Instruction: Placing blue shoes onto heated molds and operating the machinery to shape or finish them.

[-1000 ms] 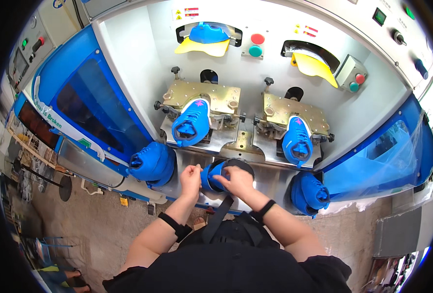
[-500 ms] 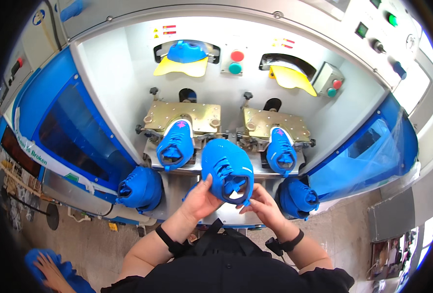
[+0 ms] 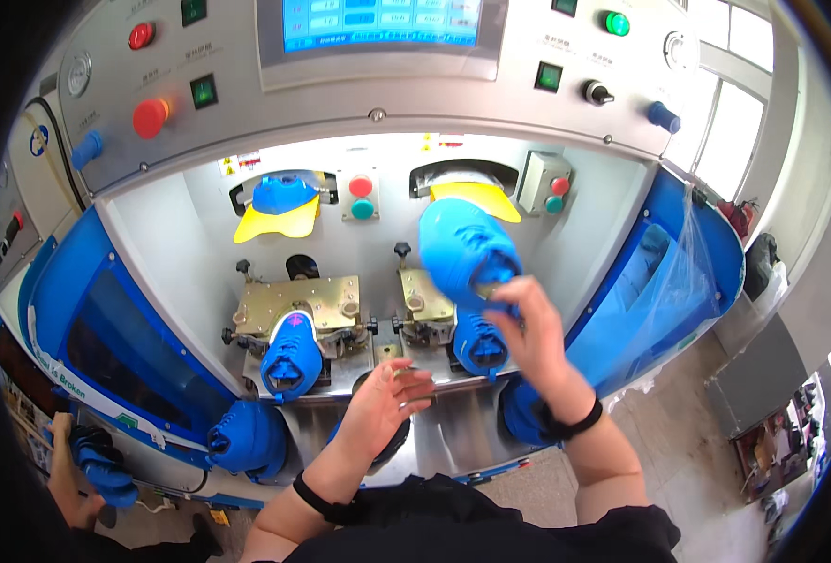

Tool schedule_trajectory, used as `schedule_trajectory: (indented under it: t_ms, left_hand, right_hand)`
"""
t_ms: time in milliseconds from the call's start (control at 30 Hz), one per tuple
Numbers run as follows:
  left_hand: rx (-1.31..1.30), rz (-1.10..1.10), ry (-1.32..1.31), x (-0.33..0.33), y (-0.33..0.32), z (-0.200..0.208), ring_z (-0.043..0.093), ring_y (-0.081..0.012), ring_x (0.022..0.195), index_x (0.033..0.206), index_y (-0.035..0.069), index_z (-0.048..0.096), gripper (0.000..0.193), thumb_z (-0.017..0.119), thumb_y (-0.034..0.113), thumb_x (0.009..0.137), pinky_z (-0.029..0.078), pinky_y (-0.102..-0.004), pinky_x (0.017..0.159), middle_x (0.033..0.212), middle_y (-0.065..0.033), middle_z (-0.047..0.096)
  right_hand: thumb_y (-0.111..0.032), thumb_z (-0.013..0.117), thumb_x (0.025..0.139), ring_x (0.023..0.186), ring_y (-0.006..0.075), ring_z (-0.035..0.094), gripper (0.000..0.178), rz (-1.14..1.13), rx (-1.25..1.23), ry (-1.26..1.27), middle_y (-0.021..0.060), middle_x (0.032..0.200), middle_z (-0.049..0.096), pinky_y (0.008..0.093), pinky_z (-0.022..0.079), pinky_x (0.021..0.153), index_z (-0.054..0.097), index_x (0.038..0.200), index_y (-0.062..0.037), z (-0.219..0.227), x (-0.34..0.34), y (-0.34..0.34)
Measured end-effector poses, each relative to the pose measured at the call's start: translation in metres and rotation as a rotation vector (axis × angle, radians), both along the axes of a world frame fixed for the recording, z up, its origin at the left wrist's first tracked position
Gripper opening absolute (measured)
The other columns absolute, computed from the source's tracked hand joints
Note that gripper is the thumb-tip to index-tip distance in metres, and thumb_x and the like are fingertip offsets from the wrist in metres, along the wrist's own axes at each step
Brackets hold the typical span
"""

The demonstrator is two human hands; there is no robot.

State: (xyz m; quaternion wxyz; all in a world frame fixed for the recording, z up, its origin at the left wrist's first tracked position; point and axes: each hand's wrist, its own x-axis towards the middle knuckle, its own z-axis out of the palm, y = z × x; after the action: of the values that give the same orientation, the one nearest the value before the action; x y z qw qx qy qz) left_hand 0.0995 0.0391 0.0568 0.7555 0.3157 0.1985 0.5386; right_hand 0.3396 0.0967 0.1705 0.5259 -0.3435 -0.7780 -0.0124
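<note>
The big shoe machine fills the view ahead of me, grey control panel and screen on top, white recess below with two stations side by side. Blue guards flank it: the left guard and the right guard, the latter draped in clear plastic.

In the far wall sit two yellow pads; the left yellow pad has a blue toe piece above it, likely as a stop for a shoe's front. On the left brass-coloured station a blue shoe is mounted toe toward me, held so its sole faces up. A second mounted shoe sits on the right station, just beneath my raised arm.

My right hand is closed around the heel end of a loose blue shoe, lifted above the right station, toe pointing far and left. My left hand hangs open, fingers spread, holding nothing, near the gap between stations.

At the lower left, another person's hand grips a blue shoe.
</note>
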Motion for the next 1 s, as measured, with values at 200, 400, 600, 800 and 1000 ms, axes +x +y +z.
schedule_trajectory:
  t_ms: [200,400,600,800,1000]
  left_hand:
    - [-0.111,0.094,0.041,-0.009,-0.018,-0.011,0.061,-0.0298,0.112,0.126,0.005,0.050,0.035,0.051,0.032,0.104,0.051,-0.0435,0.093,0.116,-0.0146,0.063]
    - [-0.153,0.305,0.082,-0.045,-0.040,-0.031,0.065,-0.0326,0.105,0.119,0.007,0.056,0.030,0.050,0.032,0.104,0.054,-0.0479,0.087,0.108,-0.0149,0.067]
    - [-0.298,0.453,0.085,-0.086,-0.063,-0.059,0.067,-0.0296,0.094,0.117,0.006,0.056,0.029,0.048,0.031,0.104,0.057,-0.0454,0.077,0.102,-0.0136,0.068]
    - [-0.279,0.434,0.085,-0.084,-0.061,-0.053,0.068,-0.0270,0.090,0.114,0.008,0.058,0.027,0.047,0.031,0.105,0.057,-0.0423,0.075,0.098,-0.0114,0.068]
    - [-0.230,0.812,0.188,-0.099,-0.062,-0.039,0.061,-0.0156,0.070,0.090,0.010,0.058,0.020,0.054,0.025,0.101,0.050,-0.0290,0.062,0.074,-0.0018,0.058]
  right_hand:
    - [-0.014,0.073,0.083,0.091,0.0365,0.063,0.028,-0.115,0.018,-0.058,0.0172,0.100,0.062,0.0412,0.051,0.081,0.061,0.106,-0.0046,0.037,0.030,0.160]
    - [-0.010,0.069,0.084,0.109,0.0351,0.058,0.042,-0.273,-0.010,0.269,0.0185,0.124,0.053,0.0424,0.049,0.094,0.056,0.124,-0.0100,0.025,0.007,0.205]
    - [0.000,0.055,0.082,0.125,0.0383,0.053,0.024,-0.739,-0.050,0.272,0.0255,0.154,0.033,0.0439,0.049,0.095,0.060,0.103,-0.0088,-0.075,0.079,0.228]
    - [0.002,0.052,0.080,0.105,0.0410,0.064,0.012,-0.671,-0.036,0.141,0.0254,0.152,0.035,0.0447,0.053,0.088,0.062,0.081,-0.0043,-0.066,0.091,0.211]
    - [0.012,0.042,0.083,0.075,0.0218,0.064,0.019,-0.166,-0.130,0.391,0.0152,0.108,0.064,0.0311,0.052,0.071,0.057,0.081,0.0001,-0.033,0.026,0.116]
